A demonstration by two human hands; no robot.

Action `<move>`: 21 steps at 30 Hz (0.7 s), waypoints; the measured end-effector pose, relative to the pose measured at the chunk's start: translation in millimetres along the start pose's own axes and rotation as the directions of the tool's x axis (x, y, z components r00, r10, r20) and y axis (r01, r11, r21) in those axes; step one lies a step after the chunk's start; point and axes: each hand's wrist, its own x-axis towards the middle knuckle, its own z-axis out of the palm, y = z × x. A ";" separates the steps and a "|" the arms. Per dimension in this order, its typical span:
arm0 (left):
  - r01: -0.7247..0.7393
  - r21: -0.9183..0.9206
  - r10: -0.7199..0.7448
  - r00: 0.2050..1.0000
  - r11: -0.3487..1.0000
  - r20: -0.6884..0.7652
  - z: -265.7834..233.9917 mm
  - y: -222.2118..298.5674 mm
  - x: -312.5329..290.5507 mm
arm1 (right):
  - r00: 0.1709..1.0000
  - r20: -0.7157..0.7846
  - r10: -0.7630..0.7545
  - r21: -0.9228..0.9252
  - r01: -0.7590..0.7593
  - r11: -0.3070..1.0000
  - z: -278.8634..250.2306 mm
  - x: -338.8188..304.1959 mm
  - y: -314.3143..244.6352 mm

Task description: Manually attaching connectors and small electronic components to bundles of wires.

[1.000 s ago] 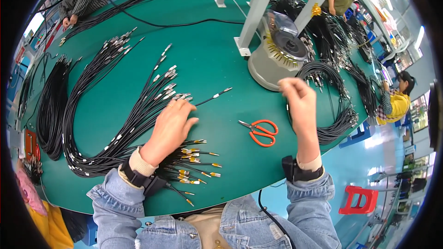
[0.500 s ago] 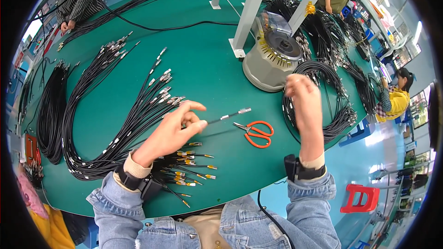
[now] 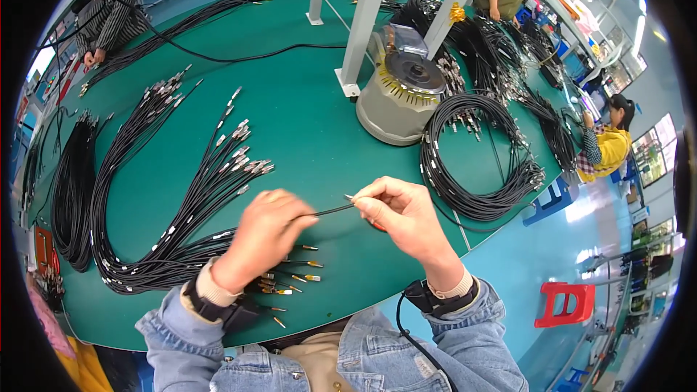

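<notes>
A thin black cable [image 3: 335, 210] runs between my two hands above the green table. My left hand [image 3: 267, 226], slightly blurred, is closed around it. With thumb and forefinger my right hand [image 3: 401, 218] pinches the cable's end, and the fingers hide its tip. Beneath the right hand lie small snips with red-orange handles [image 3: 378, 226], mostly covered; their metal point shows by the fingertips. Under and beside my left wrist, several cable ends with yellow and metal connectors [image 3: 314, 277] fan out. Past that hand lies a long bundle of black cables [image 3: 185, 210] with silvery ends.
A round beige machine [image 3: 398, 105] with a dark top stands on the green table [image 3: 290, 123], beside white metal posts [image 3: 361, 36]. Right of it lies a coil of black cable [image 3: 435, 174]. More bundles and co-workers are around the table. A red stool [image 3: 565, 305] stands on the floor.
My right hand has come left and down from beside the machine to the cable's end, now covering most of the snips. The left hand keeps the cable. The whole view has shifted slightly.
</notes>
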 end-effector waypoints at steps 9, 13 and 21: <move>0.022 -0.073 -0.034 0.985 0.997 -0.168 4.5 34.1 5.5 | 0.995 0.095 0.034 0.036 -0.037 0.999 -1.8 5.3 -5.0; 0.212 -0.423 -0.264 0.962 0.881 -0.068 22.7 34.3 12.8 | 1.000 -0.025 -0.009 0.007 0.010 1.000 -20.8 13.0 -15.5; 0.206 -0.455 -0.272 0.959 0.866 -0.082 37.9 30.8 -1.3 | 0.734 -0.664 -0.145 -0.190 0.022 0.981 -152.4 86.3 -3.1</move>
